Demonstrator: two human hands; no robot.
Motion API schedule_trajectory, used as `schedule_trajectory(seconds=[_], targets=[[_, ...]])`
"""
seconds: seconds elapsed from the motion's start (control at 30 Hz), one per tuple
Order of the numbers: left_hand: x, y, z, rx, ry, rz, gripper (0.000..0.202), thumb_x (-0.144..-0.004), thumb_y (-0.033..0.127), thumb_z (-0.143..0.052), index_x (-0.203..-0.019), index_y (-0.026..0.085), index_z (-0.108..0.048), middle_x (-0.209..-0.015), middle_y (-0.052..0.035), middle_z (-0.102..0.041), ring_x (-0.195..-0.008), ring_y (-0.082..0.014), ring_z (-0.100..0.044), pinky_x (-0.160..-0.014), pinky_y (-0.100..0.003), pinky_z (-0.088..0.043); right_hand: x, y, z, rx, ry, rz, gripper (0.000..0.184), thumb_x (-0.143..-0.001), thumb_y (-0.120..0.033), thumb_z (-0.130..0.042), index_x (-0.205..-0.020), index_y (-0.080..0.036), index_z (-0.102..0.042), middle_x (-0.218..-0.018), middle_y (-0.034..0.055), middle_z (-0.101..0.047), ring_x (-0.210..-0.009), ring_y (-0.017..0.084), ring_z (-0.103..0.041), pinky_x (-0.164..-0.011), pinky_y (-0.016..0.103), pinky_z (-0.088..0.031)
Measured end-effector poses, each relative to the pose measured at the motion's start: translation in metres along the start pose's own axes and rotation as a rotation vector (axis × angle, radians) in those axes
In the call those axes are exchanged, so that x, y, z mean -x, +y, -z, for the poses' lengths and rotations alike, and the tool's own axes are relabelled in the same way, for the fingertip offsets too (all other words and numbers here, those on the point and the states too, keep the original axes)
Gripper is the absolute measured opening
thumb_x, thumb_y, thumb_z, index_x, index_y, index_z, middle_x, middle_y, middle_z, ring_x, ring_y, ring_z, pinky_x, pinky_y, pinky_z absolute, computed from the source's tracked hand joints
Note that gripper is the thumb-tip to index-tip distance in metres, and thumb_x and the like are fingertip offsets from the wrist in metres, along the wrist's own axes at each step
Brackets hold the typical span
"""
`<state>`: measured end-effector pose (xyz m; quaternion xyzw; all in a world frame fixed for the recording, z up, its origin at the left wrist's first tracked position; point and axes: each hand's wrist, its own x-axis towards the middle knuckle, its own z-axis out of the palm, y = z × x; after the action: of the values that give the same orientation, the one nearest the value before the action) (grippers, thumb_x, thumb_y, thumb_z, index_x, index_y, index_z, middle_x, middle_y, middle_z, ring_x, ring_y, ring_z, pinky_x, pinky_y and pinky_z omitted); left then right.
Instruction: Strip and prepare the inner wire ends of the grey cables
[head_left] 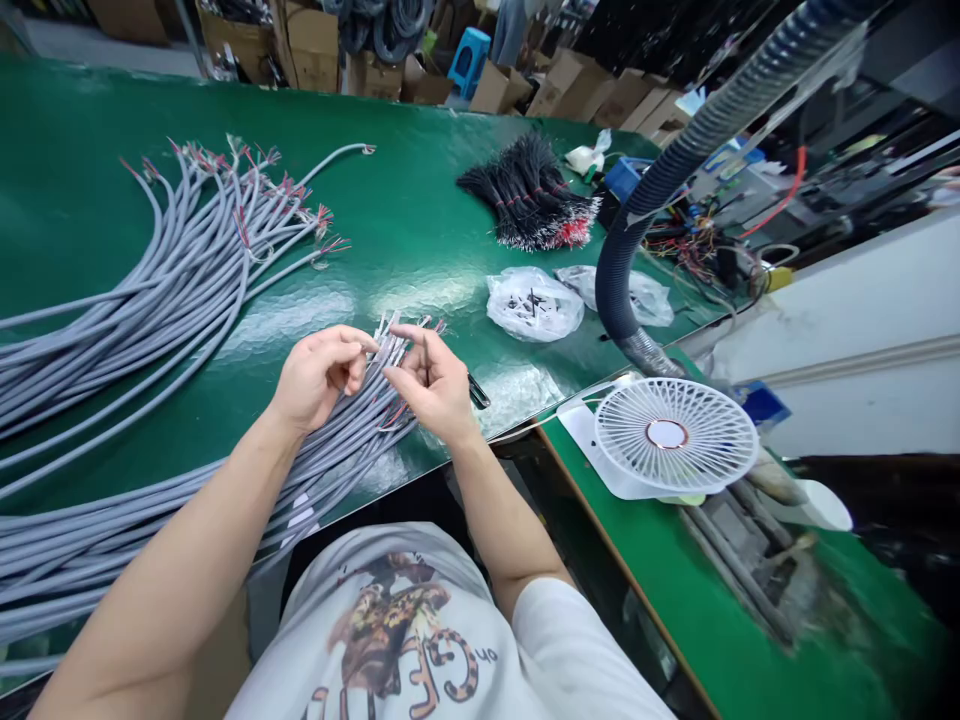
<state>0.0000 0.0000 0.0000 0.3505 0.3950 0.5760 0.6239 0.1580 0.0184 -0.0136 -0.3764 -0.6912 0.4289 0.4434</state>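
My left hand (321,372) is closed in a pinch over the near cable bundle, its fingertips at the stripped ends. Whatever is between them is too small to make out. Facing it, my right hand (435,382) has thumb and index finger apart, with the other fingers curled and partly hidden. Beneath both hands lie grey cables (341,440), their thin white and red wire ends (386,350) pointing away from me. A dark tool with a shiny edge (478,392) shows just right of my right hand.
More grey cables (187,265) with bared ends spread across the green table (405,230) on the left. Bundled black wires (525,190) lie at the back, near a plastic bag of small black parts (534,303). A black hose (622,245) and white fan (675,440) stand right.
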Motion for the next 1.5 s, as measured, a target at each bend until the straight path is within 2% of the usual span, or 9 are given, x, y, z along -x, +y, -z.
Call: schedule_trajectory(seconds=[0.1,0.2,0.33,0.47,0.67,0.87,1.07,1.33,1.5], targets=[[0.002,-0.003,-0.002,-0.118,0.004,-0.024,0.016,-0.063,0.024,-0.064,-0.072,0.012,-0.069,-0.046,0.0025,-0.052,-0.040,-0.0076,-0.042,-0.040,-0.020,-0.031,-0.007,0.000,-0.001,0.072,-0.072,0.055,0.033,-0.082,-0.021,-0.059,-0.114,-0.019,-0.059,-0.061,-0.0069,-0.043,-0.051,0.007,-0.034,-0.052,0.021,-0.033],[0.002,-0.002,-0.001,-0.149,-0.023,-0.051,0.010,-0.063,0.022,-0.064,-0.063,0.013,-0.067,-0.042,0.0036,-0.046,-0.039,-0.0059,-0.038,-0.040,-0.019,-0.027,-0.013,0.005,-0.002,0.042,-0.053,0.060,0.011,-0.083,-0.025,-0.059,-0.084,-0.015,-0.064,-0.064,-0.0038,-0.051,-0.055,0.006,-0.040,-0.055,0.021,-0.035],[0.000,0.005,0.003,0.081,0.014,-0.130,0.030,-0.066,0.026,-0.059,-0.042,0.016,-0.045,-0.037,0.0057,-0.029,-0.036,-0.0054,-0.032,-0.038,-0.019,-0.027,-0.016,0.016,-0.003,-0.280,0.009,-0.157,0.024,-0.076,-0.037,-0.067,-0.074,-0.016,-0.058,-0.056,-0.0051,-0.051,-0.045,0.005,-0.037,-0.045,0.020,-0.029],[-0.003,0.007,0.006,-0.101,0.196,-0.124,0.015,-0.064,0.023,-0.068,-0.076,0.017,-0.061,-0.065,0.0030,-0.059,-0.053,-0.0076,-0.055,-0.048,-0.018,-0.045,-0.017,0.021,-0.003,-0.577,-0.057,-0.282,0.035,-0.069,-0.046,-0.074,-0.080,-0.016,-0.057,-0.056,-0.0052,-0.058,-0.032,0.001,-0.024,-0.035,0.019,-0.016],[0.000,0.005,0.006,-0.265,-0.140,0.234,0.025,-0.067,0.028,-0.073,-0.081,0.011,-0.063,-0.064,-0.0017,-0.064,-0.040,-0.0057,-0.049,-0.036,-0.016,-0.035,-0.020,0.022,0.000,-0.647,0.048,-0.250,0.040,-0.067,-0.047,-0.076,-0.080,-0.016,-0.055,-0.057,-0.0045,-0.061,-0.030,-0.001,-0.024,-0.033,0.018,-0.016],[0.000,0.010,0.007,-0.185,-0.164,0.269,0.020,-0.070,0.027,-0.070,-0.079,0.011,-0.061,-0.060,-0.0030,-0.065,-0.036,-0.0054,-0.046,-0.034,-0.015,-0.030,-0.022,0.021,0.004,-0.577,0.152,-0.250,0.039,-0.067,-0.047,-0.076,-0.076,-0.016,-0.054,-0.054,-0.0046,-0.059,-0.032,0.000,-0.024,-0.034,0.018,-0.017],[0.000,0.006,0.010,-0.267,-0.173,0.221,0.024,-0.072,0.030,-0.072,-0.086,0.013,-0.064,-0.066,-0.0042,-0.068,-0.041,-0.0060,-0.048,-0.037,-0.016,-0.032,-0.023,0.019,0.033,-0.415,0.304,-0.190,0.039,-0.071,-0.051,-0.072,-0.078,-0.017,-0.054,-0.055,-0.0067,-0.054,-0.034,0.000,-0.022,-0.036,0.019,-0.017],[0.007,0.002,0.005,-0.695,-0.158,-0.066,0.028,-0.080,0.028,-0.062,-0.106,0.017,-0.056,-0.067,0.0015,-0.066,-0.060,-0.0112,-0.057,-0.063,-0.023,-0.043,0.004,0.005,0.070,0.148,0.063,-0.120,0.053,-0.094,-0.054,-0.037,-0.070,-0.015,-0.063,-0.056,-0.0018,-0.047,-0.050,0.008,-0.040,-0.049,0.023,-0.031],[0.011,0.001,0.005,-1.016,-0.148,-0.222,0.036,-0.083,0.028,-0.056,-0.118,0.022,-0.048,-0.071,0.0039,-0.065,-0.065,-0.0137,-0.058,-0.069,-0.026,-0.041,0.015,-0.020,0.065,0.310,0.021,-0.023,0.030,-0.098,-0.035,-0.039,-0.097,-0.017,-0.063,-0.058,-0.0037,-0.047,-0.052,0.009,-0.044,-0.057,0.023,-0.038]])
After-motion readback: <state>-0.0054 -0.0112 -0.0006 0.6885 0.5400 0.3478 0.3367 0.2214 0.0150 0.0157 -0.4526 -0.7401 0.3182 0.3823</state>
